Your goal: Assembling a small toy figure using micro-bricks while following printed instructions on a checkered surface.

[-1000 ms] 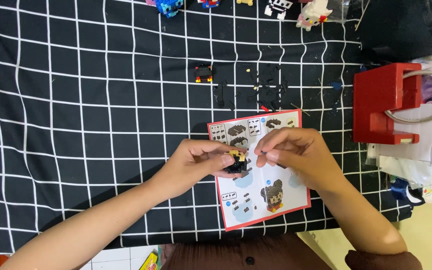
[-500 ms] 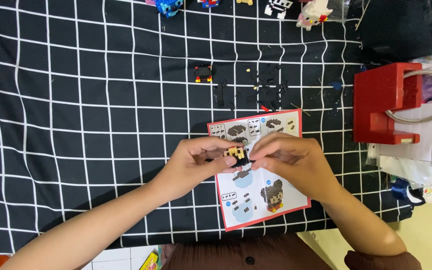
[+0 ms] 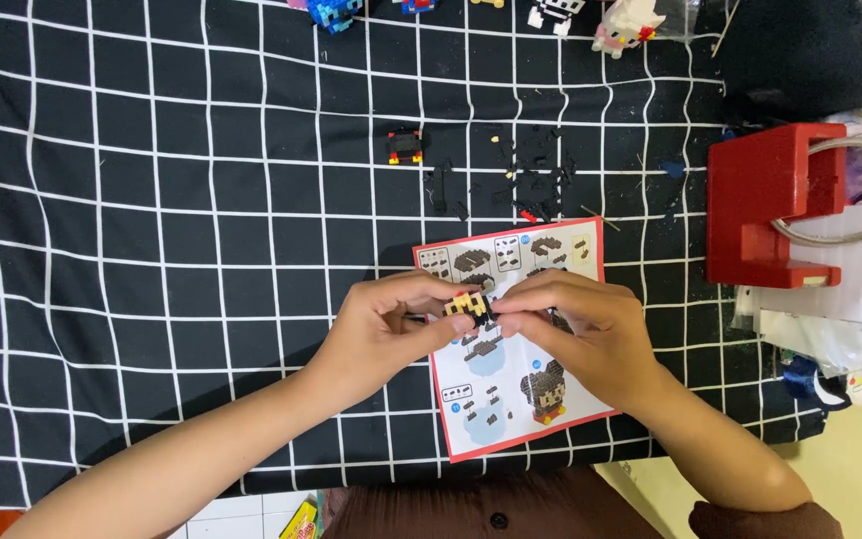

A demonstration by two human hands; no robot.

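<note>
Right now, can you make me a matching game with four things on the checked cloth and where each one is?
Things:
1. small block model
2. instruction sheet
3. red stand
4. loose dark pieces

Places:
A. far right side of the cloth
B. pinched between the left hand and right hand
C. scattered just above the sheet
D. flat under both hands

Pairs: 1-B, 2-D, 3-A, 4-C

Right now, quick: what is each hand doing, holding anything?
Left hand: closed, pinching the small black-and-tan brick build from its left side.
Right hand: closed, fingertips pinching the same build from the right, above the instruction sheet.
</note>
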